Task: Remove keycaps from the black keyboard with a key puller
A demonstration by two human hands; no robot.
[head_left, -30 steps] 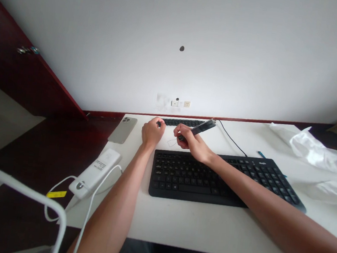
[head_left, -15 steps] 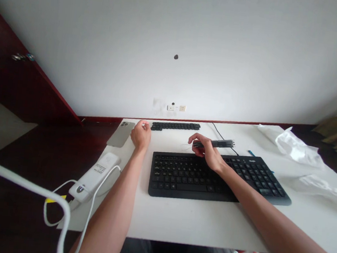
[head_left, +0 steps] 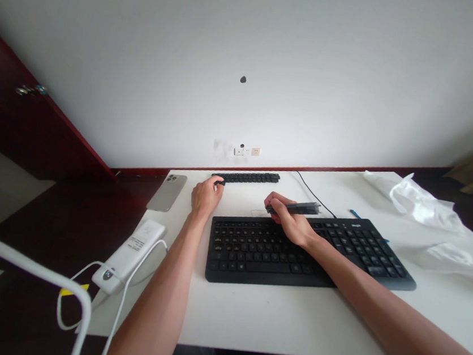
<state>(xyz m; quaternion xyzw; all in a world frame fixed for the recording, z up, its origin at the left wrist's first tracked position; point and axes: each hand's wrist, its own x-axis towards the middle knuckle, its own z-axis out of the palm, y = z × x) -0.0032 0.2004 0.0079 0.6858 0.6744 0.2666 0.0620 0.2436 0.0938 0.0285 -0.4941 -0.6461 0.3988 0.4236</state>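
Observation:
My left hand (head_left: 207,197) is at the near left end of a row of loose black keycaps (head_left: 249,178), thumb and forefinger pinched around a black keycap (head_left: 219,182). In my right hand (head_left: 289,219) is a slim dark tool (head_left: 304,208) with thin wire loops at its left end and small pale tips at its right end. This hand hovers over the upper middle of a black keyboard (head_left: 252,265), covering some of its keys. Whether the hand rests on the keyboard, I cannot tell.
A phone (head_left: 167,193) and a white power strip (head_left: 131,254) with white cables lie along the left side of the white table (head_left: 254,322). Crumpled clear plastic bags (head_left: 423,204) lie at the right. A thin blue item (head_left: 355,214) sits behind the keyboard, near its black cable (head_left: 315,195).
My left hand has moved right from beside the phone to the keycaps and closed on one. My right hand still holds the dark tool, now slightly lower and tilted differently.

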